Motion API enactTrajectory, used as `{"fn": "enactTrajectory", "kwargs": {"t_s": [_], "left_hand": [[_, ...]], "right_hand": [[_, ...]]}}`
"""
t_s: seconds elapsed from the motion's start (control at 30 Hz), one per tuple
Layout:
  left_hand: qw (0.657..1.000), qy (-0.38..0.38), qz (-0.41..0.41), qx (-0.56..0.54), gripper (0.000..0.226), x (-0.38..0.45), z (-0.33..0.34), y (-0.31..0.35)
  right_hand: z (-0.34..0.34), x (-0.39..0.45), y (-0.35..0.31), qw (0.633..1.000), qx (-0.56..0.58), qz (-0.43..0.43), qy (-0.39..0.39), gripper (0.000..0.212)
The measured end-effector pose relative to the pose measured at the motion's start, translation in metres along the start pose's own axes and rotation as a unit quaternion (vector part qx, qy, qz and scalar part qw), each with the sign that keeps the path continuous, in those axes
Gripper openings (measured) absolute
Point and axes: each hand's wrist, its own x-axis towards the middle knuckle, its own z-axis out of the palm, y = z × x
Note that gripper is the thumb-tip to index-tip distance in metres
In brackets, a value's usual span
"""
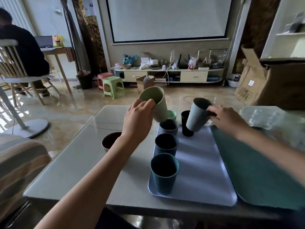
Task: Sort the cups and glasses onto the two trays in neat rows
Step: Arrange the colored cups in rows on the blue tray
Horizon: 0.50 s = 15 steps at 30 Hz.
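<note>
My left hand (pixel 138 119) holds a pale green cup (pixel 156 104) tilted in the air above the far left corner of the lavender tray (pixel 204 171). My right hand (pixel 227 119) grips a grey-blue ribbed cup (pixel 197 116), tilted just over the tray's far end. Three ribbed cups stand in a row down the tray's left side: a teal one (pixel 164 174) nearest me, a dark blue one (pixel 166 145), and a grey-blue one (pixel 169 128). A black cup (pixel 185 124) stands behind the held ribbed cup. The teal tray (pixel 257 171) lies to the right.
A dark red cup (pixel 109 142) stands on the white table (pixel 79 162) left of my forearm. A light green cup (pixel 171 115) sits beyond the lavender tray. Clear plastic packaging (pixel 267 116) lies at the far right. A striped cushion (pixel 19 161) is at the left.
</note>
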Motion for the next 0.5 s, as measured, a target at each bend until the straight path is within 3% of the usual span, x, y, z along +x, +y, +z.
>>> {"fn": "enactTrajectory", "kwargs": {"t_s": [0.13,0.27,0.37,0.5], "left_hand": [[0.998,-0.021,-0.006,-0.059,0.012,-0.004,0.004,0.019],[0.998,-0.044,0.025,-0.033,0.012,-0.005,0.012,0.021],[0.998,-0.035,0.027,-0.037,0.011,0.0,0.013,0.019],[0.998,-0.045,0.037,-0.033,0.012,0.0,0.015,0.024]], "right_hand": [[0.038,-0.007,0.01,0.997,-0.028,0.018,-0.066,0.008],[0.077,-0.005,0.013,0.989,-0.063,0.021,-0.134,0.005],[0.09,-0.008,0.012,0.989,-0.06,0.007,-0.137,0.005],[0.075,-0.015,0.008,0.987,-0.022,0.06,-0.151,0.048]]}}
